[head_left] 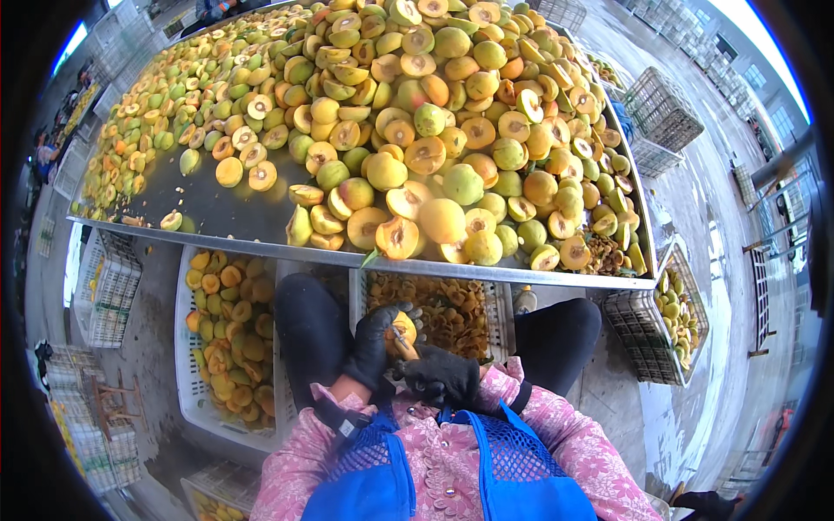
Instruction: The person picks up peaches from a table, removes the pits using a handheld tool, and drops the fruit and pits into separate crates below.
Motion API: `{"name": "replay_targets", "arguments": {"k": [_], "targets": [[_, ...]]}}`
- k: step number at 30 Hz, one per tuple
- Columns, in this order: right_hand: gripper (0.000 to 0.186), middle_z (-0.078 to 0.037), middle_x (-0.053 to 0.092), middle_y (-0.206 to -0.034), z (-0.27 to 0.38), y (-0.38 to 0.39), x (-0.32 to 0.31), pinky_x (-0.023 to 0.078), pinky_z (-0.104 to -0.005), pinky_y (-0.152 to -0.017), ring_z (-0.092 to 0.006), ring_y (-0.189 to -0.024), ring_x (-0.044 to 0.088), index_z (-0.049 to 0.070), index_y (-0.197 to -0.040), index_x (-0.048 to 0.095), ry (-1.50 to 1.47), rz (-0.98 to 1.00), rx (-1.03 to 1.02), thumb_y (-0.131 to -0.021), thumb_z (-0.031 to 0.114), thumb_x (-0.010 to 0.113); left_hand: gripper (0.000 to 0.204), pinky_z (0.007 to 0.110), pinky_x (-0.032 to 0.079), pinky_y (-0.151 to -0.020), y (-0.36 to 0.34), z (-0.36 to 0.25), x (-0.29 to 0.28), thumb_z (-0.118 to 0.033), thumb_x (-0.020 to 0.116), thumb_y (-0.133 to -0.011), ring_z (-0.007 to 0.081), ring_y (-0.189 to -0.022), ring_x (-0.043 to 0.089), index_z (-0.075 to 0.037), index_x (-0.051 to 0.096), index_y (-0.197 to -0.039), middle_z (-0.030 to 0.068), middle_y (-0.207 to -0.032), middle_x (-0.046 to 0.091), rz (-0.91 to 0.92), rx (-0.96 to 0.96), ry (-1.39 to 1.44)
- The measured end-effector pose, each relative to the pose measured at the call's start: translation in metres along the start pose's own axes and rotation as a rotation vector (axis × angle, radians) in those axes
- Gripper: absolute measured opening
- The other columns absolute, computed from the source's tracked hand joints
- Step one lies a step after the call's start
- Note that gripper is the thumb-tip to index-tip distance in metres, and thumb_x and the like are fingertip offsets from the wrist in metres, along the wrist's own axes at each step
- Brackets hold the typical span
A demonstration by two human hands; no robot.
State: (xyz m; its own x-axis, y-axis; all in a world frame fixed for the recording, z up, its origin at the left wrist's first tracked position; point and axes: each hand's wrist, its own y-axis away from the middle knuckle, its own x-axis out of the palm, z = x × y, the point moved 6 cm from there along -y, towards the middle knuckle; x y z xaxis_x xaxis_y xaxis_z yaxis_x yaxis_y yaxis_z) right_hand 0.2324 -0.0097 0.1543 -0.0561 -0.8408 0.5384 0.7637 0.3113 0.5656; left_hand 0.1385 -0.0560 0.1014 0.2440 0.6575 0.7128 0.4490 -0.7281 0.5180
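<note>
My left hand (378, 346), in a black glove, grips a yellow-orange peach half (403, 330) close to my lap. Just below it, my right hand (443, 378), also black-gloved, holds a small tool (401, 343) against the fruit; the tool's blade is mostly hidden. Both hands sit under the front edge of a metal table (208, 204) heaped with halved peaches (434, 130), many showing their pit hollows. I wear pink flowered sleeves and a blue mesh apron.
A white crate of pitted peach halves (228, 330) stands on the floor to my left. Between my knees is a crate of dark pits and scraps (447, 308). More crates (665, 313) with fruit stand at right. Wire baskets (660, 113) sit on wet concrete.
</note>
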Motion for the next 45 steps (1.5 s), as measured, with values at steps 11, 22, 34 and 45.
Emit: {"name": "replay_targets", "arguments": {"k": [11, 22, 34, 45], "targets": [[0.028, 0.000, 0.049, -0.068, -0.038, -0.010, -0.018, 0.030, -0.0218, -0.037, -0.0059, -0.044, 0.042, 0.006, -0.114, 0.046, -0.325, 0.002, -0.248, -0.092, 0.022, 0.049, 0.029, 0.042, 0.050, -0.082, -0.004, 0.002, 0.017, -0.023, 0.050, -0.088, 0.0264, -0.091, 0.057, -0.002, 0.047, -0.108, 0.0172, -0.107, 0.054, 0.014, 0.112, 0.299], [0.025, -0.001, 0.045, -0.057, -0.001, 0.021, -0.023, 0.031, -0.0235, -0.035, -0.0085, -0.037, 0.038, 0.009, -0.098, 0.046, -0.233, -0.236, -0.133, -0.085, 0.028, 0.057, 0.028, 0.028, 0.048, -0.073, 0.036, -0.059, 0.015, -0.022, 0.047, -0.089, 0.0176, -0.083, 0.059, 0.000, 0.059, -0.101, 0.0105, -0.094, 0.061, -0.106, 0.712, -0.697], [0.010, -0.005, 0.049, -0.063, -0.035, -0.005, -0.070, 0.041, -0.0306, -0.048, -0.0188, -0.052, 0.051, 0.005, -0.081, 0.053, 0.325, -0.294, -0.152, -0.079, 0.014, 0.053, 0.033, 0.037, 0.045, -0.080, 0.132, -0.250, -0.067, -0.029, 0.061, -0.082, 0.0321, -0.095, 0.057, -0.002, 0.060, -0.102, 0.0194, -0.102, 0.059, -0.993, 1.058, -1.957], [0.011, -0.008, 0.050, -0.062, 0.021, 0.031, -0.044, 0.041, -0.0336, -0.051, -0.0247, -0.056, 0.051, 0.006, -0.081, 0.052, 1.150, -0.341, -0.642, -0.073, 0.014, 0.054, 0.081, 0.035, 0.041, -0.091, -0.047, -0.268, -0.030, -0.040, 0.078, -0.063, 0.0303, -0.109, 0.052, 0.006, 0.045, -0.121, 0.0219, -0.116, 0.054, -0.286, 0.438, -1.832]]}}
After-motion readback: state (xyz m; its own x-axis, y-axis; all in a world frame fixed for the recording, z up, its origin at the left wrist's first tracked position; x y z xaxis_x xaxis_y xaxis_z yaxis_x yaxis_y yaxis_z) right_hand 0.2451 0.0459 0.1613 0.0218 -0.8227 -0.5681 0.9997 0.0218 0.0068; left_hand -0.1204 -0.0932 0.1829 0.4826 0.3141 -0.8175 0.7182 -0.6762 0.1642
